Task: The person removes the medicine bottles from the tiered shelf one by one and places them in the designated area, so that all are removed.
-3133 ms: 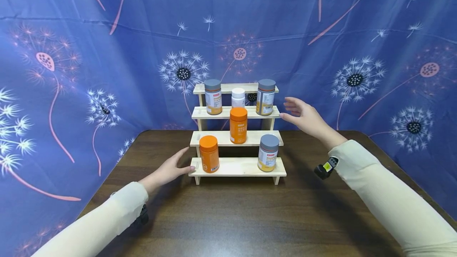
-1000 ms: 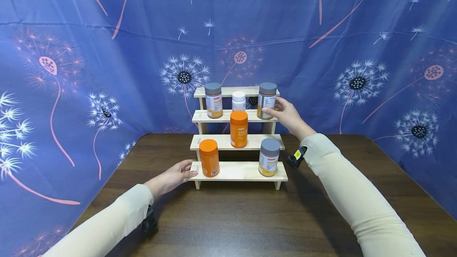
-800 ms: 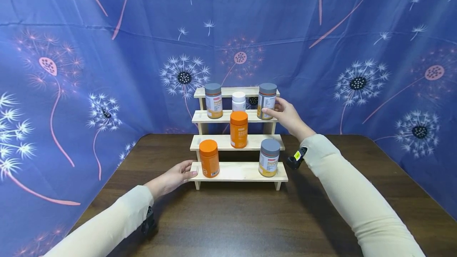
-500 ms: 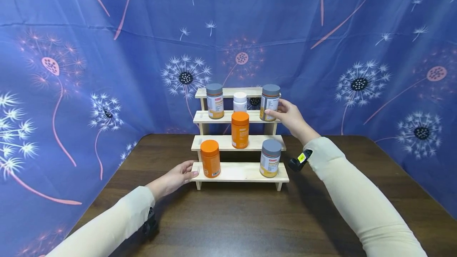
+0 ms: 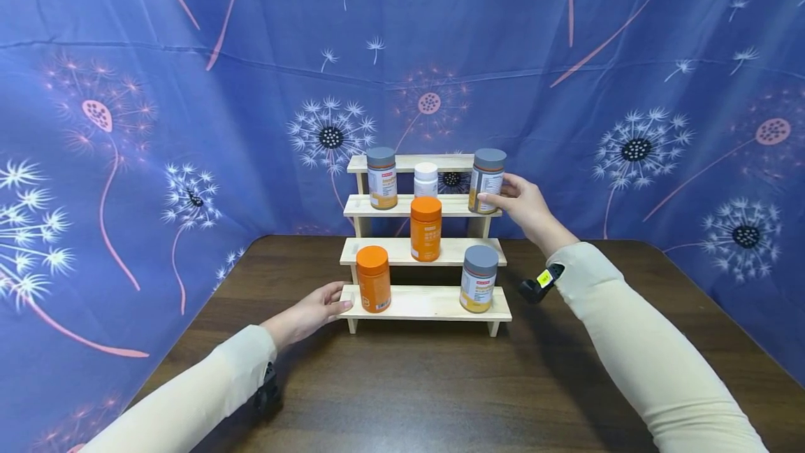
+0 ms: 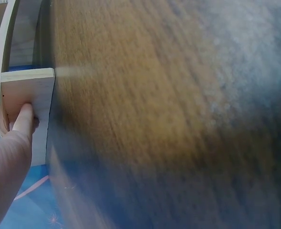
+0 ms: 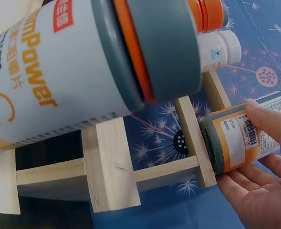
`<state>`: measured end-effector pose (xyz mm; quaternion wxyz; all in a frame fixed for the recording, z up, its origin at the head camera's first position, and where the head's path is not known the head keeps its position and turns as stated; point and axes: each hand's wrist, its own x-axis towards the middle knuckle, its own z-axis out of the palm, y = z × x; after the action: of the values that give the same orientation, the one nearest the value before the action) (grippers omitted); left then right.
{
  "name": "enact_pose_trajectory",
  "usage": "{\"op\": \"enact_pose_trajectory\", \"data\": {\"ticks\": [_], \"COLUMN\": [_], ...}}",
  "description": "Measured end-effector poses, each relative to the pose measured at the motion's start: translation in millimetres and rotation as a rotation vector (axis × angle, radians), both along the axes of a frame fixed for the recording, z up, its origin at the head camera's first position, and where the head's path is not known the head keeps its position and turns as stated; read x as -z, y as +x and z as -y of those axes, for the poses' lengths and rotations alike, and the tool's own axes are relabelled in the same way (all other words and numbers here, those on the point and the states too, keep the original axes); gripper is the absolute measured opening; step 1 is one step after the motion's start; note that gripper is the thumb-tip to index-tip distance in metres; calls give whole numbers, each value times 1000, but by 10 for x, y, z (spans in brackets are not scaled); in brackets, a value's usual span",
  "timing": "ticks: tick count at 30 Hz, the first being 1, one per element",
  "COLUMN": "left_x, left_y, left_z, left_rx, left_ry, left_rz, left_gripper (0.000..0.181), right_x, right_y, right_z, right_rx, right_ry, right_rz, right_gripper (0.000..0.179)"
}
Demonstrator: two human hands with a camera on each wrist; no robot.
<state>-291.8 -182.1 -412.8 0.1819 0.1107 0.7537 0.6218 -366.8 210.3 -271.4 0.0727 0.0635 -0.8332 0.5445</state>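
A stepped wooden display stand (image 5: 428, 302) stands on the table. In the head view, my right hand (image 5: 531, 210) holds a grey-lidded supplement jar (image 5: 487, 182) at the right end of the third step up. The right wrist view shows my thumb (image 7: 264, 117) on the jar's label side and fingers under its other side. My left hand (image 5: 311, 313) grips the left end of the bottom step, its thumb by the front edge. In the left wrist view, a finger (image 6: 25, 119) lies against the stand's end leg (image 6: 40, 88); the other fingers are mostly hidden.
An orange jar (image 5: 374, 282) and a grey-lidded jar (image 5: 479, 282) stand on the bottom step, another orange jar (image 5: 425, 229) on the second. Higher up are a grey-lidded jar (image 5: 381, 180) and a small white bottle (image 5: 425, 180). Blue dandelion-print cloth (image 5: 541, 110) hangs behind.
My right hand has come in from the right, taken hold of the upper right jar and shifted it rightwards to the step's end. My left hand has closed on the bottom step's left end.
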Motion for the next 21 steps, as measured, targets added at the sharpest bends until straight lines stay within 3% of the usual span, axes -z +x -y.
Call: {"op": "enact_pose_trajectory", "data": {"ticks": [12,21], "left_x": [12,0], "left_y": [14,-34], "left_z": [-20,9], "left_rx": [-17,5], "left_ry": [-12,-48], "left_rz": [-5,-16], "left_gripper": [61,59], "right_x": [-19,-60], "right_y": [94,129], "right_z": [-161,-314], "right_rx": [37,65], "right_ry": [47,28], "right_rz": [-15,5], "right_gripper": [82,83]}}
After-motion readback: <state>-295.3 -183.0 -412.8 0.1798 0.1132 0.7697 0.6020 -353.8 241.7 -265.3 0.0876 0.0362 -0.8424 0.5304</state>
